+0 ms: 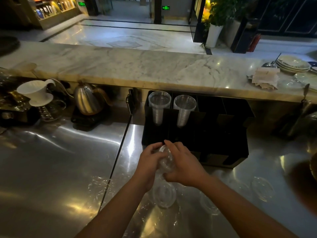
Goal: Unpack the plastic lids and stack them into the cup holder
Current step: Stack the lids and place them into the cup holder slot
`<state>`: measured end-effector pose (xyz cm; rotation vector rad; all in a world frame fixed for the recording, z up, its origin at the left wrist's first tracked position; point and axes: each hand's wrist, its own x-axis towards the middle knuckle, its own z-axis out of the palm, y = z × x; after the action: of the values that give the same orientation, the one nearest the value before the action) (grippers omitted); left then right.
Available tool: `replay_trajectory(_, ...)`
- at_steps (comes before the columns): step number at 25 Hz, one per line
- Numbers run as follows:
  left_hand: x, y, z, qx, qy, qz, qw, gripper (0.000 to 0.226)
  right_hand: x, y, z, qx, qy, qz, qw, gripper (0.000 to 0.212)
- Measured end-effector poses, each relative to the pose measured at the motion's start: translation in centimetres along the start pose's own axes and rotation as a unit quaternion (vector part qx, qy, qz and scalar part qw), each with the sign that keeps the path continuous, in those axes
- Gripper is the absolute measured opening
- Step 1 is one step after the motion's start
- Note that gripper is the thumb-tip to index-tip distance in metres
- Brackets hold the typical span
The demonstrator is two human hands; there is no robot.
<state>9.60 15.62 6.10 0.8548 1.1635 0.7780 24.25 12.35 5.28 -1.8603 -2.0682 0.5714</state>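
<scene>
Both hands met over the steel counter (51, 160), just in front of the black cup holder (214, 143), and between them they gripped a stack of clear plastic lids (165, 160). The left hand (149, 162) curled around the stack's left side, its fingers bent and pressed against the plastic; the right hand (183, 162) covered the right side and top, fingers close together, the index fingertip reaching toward the holder's near left edge. The held stack hung a little above the counter, and whether it touched the holder could not be told. Below the wrists more lids lay on the steel — one cluster (164, 194) directly under the hands, another lid (262, 188) farther to the right — and crumpled clear wrap (99, 186) rested to the left of them, beside a dark seam in the counter. In the holder's back row two stacks of clear cups (159, 107) stood upright in the two leftmost slots; the other compartments looked dark, their contents too dim to make out. Left of the holder stood a metal kettle (85, 102) on a dark base, and farther left a white pour-over dripper (36, 91) sat atop a glass carafe. On the marble ledge (137, 66) behind, at the far right, sat stacked plates (293, 64) and a pile of napkins (265, 79).
</scene>
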Motion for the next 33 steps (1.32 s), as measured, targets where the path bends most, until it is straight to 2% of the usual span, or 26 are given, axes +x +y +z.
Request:
replay_trajectory(6,0.6,0.1,-2.7,-0.055,-0.022,-0.001,0.998,0.032,1.4,-1.5,0.3,-0.028,0.004,-0.006,1.000,0.113)
replay_trajectory(8,0.5,-0.1,-4.2,-0.030,-0.018,0.026,0.999,0.035,2.4,-1.5,-0.4,-0.007,0.000,0.010,1.000,0.114)
replay_trajectory(10,0.3,-1.1,-6.5,0.124,0.037,0.102,0.986,0.038,4.0,-1.3,-1.5,-0.005,0.010,0.026,1.000,0.115)
replay_trajectory(13,-0.6,-3.6,-9.7,0.363,0.070,0.174,0.913,0.046,6.8,-1.3,-2.7,-0.043,0.012,0.036,0.998,0.113)
replay_trajectory(16,-1.0,-5.6,-10.9,0.481,0.024,0.191,0.855,0.052,8.9,-1.6,-2.4,-0.112,-0.014,0.015,0.994,0.112)
replay_trajectory(18,-0.9,-6.3,-11.1,0.521,0.009,0.182,0.834,0.056,9.9,-1.9,-1.7,-0.151,-0.019,0.011,0.988,0.112)
replay_trajectory(33,-0.7,-8.4,-11.5,0.531,-0.026,0.157,0.832,0.057,12.6,-1.1,1.6,-0.226,-0.066,0.044,0.971,0.112)
